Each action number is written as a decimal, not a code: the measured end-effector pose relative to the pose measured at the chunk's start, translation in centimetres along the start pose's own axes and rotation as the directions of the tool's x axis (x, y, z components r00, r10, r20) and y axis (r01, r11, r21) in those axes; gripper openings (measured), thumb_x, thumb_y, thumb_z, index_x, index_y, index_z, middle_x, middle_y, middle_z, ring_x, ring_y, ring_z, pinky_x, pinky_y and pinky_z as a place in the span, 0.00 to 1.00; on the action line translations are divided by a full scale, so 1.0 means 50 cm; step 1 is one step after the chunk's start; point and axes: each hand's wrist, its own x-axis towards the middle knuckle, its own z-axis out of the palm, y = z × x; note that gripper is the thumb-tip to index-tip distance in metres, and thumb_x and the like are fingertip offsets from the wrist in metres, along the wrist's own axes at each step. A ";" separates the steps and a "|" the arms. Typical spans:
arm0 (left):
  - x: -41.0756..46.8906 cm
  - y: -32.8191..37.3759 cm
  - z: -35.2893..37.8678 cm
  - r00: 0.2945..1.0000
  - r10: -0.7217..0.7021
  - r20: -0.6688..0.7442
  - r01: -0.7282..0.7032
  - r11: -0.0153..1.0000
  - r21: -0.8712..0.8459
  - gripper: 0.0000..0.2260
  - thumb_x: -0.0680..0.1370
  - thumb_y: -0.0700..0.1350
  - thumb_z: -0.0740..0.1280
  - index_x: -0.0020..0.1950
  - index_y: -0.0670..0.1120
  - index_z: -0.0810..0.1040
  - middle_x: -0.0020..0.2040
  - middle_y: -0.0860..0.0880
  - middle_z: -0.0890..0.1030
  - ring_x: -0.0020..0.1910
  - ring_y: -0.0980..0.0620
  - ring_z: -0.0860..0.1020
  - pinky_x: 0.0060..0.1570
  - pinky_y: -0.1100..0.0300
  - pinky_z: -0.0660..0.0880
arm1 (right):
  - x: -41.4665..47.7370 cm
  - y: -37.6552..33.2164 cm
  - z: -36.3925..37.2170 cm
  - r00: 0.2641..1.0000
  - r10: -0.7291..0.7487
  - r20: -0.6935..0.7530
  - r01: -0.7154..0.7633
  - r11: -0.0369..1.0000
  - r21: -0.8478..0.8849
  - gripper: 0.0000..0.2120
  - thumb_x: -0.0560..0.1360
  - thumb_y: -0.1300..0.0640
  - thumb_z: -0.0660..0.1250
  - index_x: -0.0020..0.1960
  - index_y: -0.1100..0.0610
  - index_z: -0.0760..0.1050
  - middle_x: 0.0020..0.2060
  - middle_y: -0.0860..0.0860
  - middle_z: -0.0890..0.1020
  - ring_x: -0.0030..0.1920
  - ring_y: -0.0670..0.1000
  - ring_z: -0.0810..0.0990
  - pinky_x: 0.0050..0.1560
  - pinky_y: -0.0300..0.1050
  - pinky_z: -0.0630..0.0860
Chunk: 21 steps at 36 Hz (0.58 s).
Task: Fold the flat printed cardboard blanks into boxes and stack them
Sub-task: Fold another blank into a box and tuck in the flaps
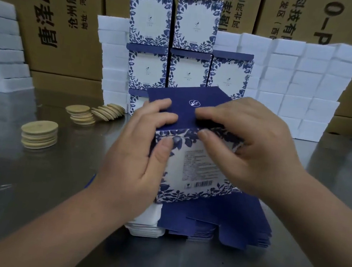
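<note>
A blue-and-white floral box (pixel 197 165) is held up in the middle, its dark blue lid flap (pixel 188 103) lying across the top. My left hand (pixel 143 151) grips its left side, thumb on the front face and fingers on the lid. My right hand (pixel 247 145) grips the right side, fingers pressing on the lid and thumb at the front top edge. Under the box lies a pile of flat dark blue blanks (pixel 225 225). Behind it stands a stack of folded boxes (pixel 191 45), several high and wide.
Stacks of round wooden discs (pixel 39 134) sit on the steel table (pixel 19 180) at left, more discs (pixel 97 113) further back. White foam blocks (pixel 300 82) are piled behind and at far left. Brown cartons (pixel 69 18) form the back wall. White trays (pixel 147 226) lie beside the blanks.
</note>
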 end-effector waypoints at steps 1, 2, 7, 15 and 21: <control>0.001 0.000 -0.001 1.000 -0.001 -0.018 0.001 1.000 -0.031 0.11 0.78 0.46 0.55 0.60 0.51 0.67 0.64 0.54 0.69 0.66 0.54 0.68 0.65 0.65 0.63 | -0.001 0.008 -0.004 1.000 0.023 -0.004 -0.023 1.000 0.000 0.12 0.73 0.57 0.65 0.50 0.63 0.82 0.42 0.55 0.84 0.44 0.52 0.79 0.49 0.46 0.73; 0.002 -0.001 -0.001 0.999 0.000 -0.037 -0.001 0.999 -0.050 0.11 0.78 0.44 0.55 0.59 0.51 0.68 0.63 0.56 0.70 0.64 0.55 0.69 0.64 0.65 0.65 | -0.003 0.014 -0.006 0.999 0.051 -0.012 -0.051 0.999 -0.003 0.12 0.73 0.56 0.66 0.49 0.63 0.82 0.43 0.54 0.84 0.45 0.51 0.79 0.50 0.46 0.74; 0.009 -0.010 -0.004 0.994 0.000 -0.113 -0.002 1.000 -0.023 0.09 0.78 0.42 0.56 0.55 0.51 0.70 0.58 0.60 0.71 0.58 0.67 0.71 0.60 0.71 0.66 | -0.011 0.024 0.001 0.991 0.124 -0.040 -0.123 0.992 0.035 0.11 0.71 0.53 0.69 0.47 0.60 0.83 0.44 0.49 0.84 0.46 0.50 0.81 0.50 0.49 0.76; 0.014 -0.008 -0.006 0.990 -0.096 -0.099 0.090 0.994 -0.062 0.13 0.75 0.44 0.63 0.53 0.62 0.71 0.55 0.63 0.73 0.56 0.70 0.71 0.59 0.74 0.65 | -0.017 0.030 0.000 0.962 0.271 0.005 -0.261 0.920 0.292 0.13 0.67 0.55 0.72 0.50 0.46 0.76 0.42 0.34 0.76 0.46 0.44 0.77 0.48 0.40 0.75; 0.020 0.000 -0.008 0.976 -0.151 -0.156 0.136 0.986 -0.101 0.09 0.72 0.48 0.67 0.45 0.63 0.74 0.48 0.63 0.76 0.51 0.69 0.74 0.54 0.72 0.69 | -0.016 0.032 -0.001 0.958 0.281 0.051 -0.278 0.876 0.394 0.10 0.67 0.56 0.72 0.43 0.44 0.75 0.44 0.39 0.79 0.48 0.40 0.79 0.54 0.41 0.75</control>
